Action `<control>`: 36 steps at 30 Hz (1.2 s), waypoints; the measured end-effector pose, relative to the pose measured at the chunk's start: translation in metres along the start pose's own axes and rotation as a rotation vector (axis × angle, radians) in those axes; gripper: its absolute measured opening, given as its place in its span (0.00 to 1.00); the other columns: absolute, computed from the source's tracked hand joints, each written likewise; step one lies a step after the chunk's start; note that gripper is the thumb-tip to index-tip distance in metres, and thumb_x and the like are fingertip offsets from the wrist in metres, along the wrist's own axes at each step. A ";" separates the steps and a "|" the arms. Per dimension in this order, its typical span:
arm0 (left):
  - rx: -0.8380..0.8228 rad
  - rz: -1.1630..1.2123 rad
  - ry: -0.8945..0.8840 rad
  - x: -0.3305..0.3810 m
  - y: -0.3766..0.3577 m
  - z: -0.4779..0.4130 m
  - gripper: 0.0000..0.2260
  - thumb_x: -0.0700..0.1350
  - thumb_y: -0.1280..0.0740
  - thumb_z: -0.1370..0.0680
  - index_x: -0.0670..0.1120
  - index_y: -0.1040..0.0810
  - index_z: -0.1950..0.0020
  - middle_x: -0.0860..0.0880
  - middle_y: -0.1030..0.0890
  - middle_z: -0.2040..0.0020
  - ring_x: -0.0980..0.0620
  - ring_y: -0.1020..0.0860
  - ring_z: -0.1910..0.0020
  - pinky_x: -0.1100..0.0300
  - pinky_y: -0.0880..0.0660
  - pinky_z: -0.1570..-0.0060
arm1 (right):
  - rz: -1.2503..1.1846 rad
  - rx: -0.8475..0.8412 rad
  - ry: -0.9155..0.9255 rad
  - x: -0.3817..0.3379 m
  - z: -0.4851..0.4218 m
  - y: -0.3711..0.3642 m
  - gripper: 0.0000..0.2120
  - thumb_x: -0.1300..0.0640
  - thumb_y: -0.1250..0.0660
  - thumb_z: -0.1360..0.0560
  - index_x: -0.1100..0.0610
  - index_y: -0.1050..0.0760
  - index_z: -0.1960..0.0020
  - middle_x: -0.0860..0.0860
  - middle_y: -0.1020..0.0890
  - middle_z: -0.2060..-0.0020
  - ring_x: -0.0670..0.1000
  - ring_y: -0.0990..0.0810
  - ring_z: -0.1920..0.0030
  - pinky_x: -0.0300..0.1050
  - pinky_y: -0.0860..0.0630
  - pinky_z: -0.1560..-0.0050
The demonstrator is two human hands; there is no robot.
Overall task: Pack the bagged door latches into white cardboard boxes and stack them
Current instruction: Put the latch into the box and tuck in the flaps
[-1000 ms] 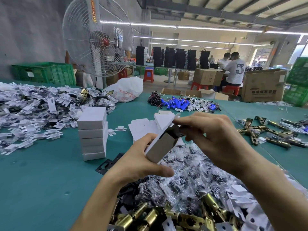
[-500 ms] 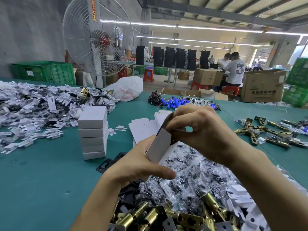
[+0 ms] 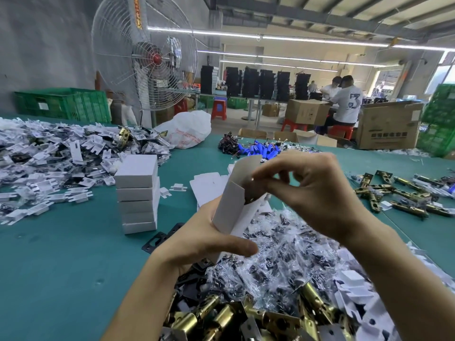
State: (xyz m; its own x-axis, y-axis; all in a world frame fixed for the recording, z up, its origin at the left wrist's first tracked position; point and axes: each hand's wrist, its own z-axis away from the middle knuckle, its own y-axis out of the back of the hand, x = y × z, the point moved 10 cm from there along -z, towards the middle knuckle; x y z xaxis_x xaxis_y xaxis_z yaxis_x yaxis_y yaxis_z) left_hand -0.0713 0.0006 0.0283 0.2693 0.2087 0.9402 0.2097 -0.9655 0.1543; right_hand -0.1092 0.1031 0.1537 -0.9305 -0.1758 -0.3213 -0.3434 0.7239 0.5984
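Left hand (image 3: 197,239) grip wraps the white box (image 3: 229,207), held tilted above the latch pile (image 3: 283,254) on the counter (image 3: 61,254). Right hand (image 3: 317,190) grip pinches a dark bagged latch (image 3: 250,191) at the box's open mouth. Box stack (image 3: 138,193) stands at 9 o'clock from the held box.

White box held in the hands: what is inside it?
A dark shape with small glints shows in the open mouth of the white box. The box walls and the right hand cover the rest; I cannot identify it.
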 end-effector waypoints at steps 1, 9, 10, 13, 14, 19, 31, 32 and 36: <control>0.017 0.020 0.000 -0.001 0.002 0.000 0.35 0.45 0.20 0.37 0.62 0.24 0.32 0.61 0.21 0.35 0.60 0.24 0.35 0.69 0.28 0.42 | -0.018 0.080 -0.038 0.009 0.005 0.010 0.03 0.60 0.27 0.27 0.54 0.16 0.55 0.43 0.15 0.61 0.42 0.21 0.64 0.35 0.26 0.64; 0.221 0.358 -0.053 -0.004 0.022 0.003 0.29 0.45 0.23 0.41 0.47 0.21 0.39 0.46 0.17 0.50 0.43 0.17 0.52 0.50 0.18 0.52 | 0.239 -0.288 -0.589 0.132 0.086 -0.033 0.07 0.56 0.27 0.25 0.44 0.20 0.58 0.42 0.16 0.64 0.37 0.19 0.63 0.37 0.23 0.58; 0.206 0.389 -0.059 -0.003 0.021 0.003 0.30 0.44 0.24 0.41 0.45 0.22 0.38 0.44 0.17 0.49 0.42 0.18 0.51 0.48 0.18 0.53 | 0.227 -0.292 -0.620 0.139 0.093 -0.036 0.08 0.55 0.27 0.25 0.43 0.20 0.59 0.42 0.16 0.65 0.37 0.20 0.63 0.37 0.24 0.59; 0.086 0.289 -0.027 0.000 0.009 0.005 0.28 0.44 0.23 0.41 0.53 0.18 0.41 0.44 0.18 0.47 0.40 0.19 0.47 0.41 0.18 0.51 | 0.173 -0.191 -0.632 0.141 0.097 -0.035 0.09 0.56 0.27 0.26 0.44 0.20 0.60 0.42 0.17 0.67 0.37 0.21 0.66 0.31 0.29 0.63; 0.053 0.218 -0.011 0.000 0.004 0.005 0.27 0.45 0.22 0.41 0.57 0.17 0.43 0.45 0.17 0.47 0.41 0.19 0.47 0.37 0.19 0.48 | 0.123 -0.087 -0.612 0.135 0.093 -0.028 0.08 0.58 0.27 0.26 0.45 0.19 0.59 0.43 0.17 0.69 0.38 0.21 0.68 0.30 0.29 0.65; 0.075 0.145 0.067 -0.012 -0.003 0.001 0.28 0.45 0.22 0.41 0.45 0.20 0.41 0.35 0.21 0.50 0.42 0.21 0.53 0.39 0.23 0.54 | -0.244 0.259 -0.491 0.090 0.065 0.006 0.04 0.50 0.32 0.27 0.48 0.20 0.55 0.50 0.17 0.64 0.50 0.20 0.66 0.42 0.22 0.65; 0.547 0.606 -0.062 -0.013 0.044 0.007 0.27 0.54 0.28 0.28 0.45 0.26 0.33 0.42 0.18 0.50 0.44 0.16 0.58 0.54 0.21 0.72 | 0.366 -0.540 -0.753 0.163 0.139 -0.060 0.16 0.50 0.30 0.25 0.45 0.24 0.38 0.38 0.26 0.53 0.39 0.26 0.55 0.45 0.23 0.46; 0.572 0.558 -0.065 -0.013 0.044 0.008 0.29 0.52 0.25 0.31 0.45 0.26 0.33 0.43 0.18 0.49 0.45 0.17 0.57 0.54 0.20 0.72 | 0.381 -0.529 -0.740 0.163 0.137 -0.060 0.16 0.50 0.29 0.26 0.44 0.24 0.39 0.38 0.27 0.53 0.40 0.25 0.54 0.45 0.23 0.46; 0.725 0.488 -0.167 -0.010 0.056 0.016 0.29 0.47 0.20 0.37 0.47 0.23 0.37 0.45 0.16 0.48 0.45 0.16 0.53 0.51 0.19 0.67 | 0.380 -0.494 -0.664 0.157 0.127 -0.060 0.08 0.44 0.27 0.28 0.41 0.26 0.54 0.38 0.26 0.55 0.40 0.27 0.53 0.43 0.27 0.50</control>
State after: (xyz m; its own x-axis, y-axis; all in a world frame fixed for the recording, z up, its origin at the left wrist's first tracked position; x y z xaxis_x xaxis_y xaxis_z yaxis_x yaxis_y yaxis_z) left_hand -0.0471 -0.0531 0.0224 0.6056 -0.1257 0.7857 0.5640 -0.6287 -0.5353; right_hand -0.2187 0.1165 -0.0260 -0.7802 0.5474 -0.3028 -0.1861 0.2591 0.9477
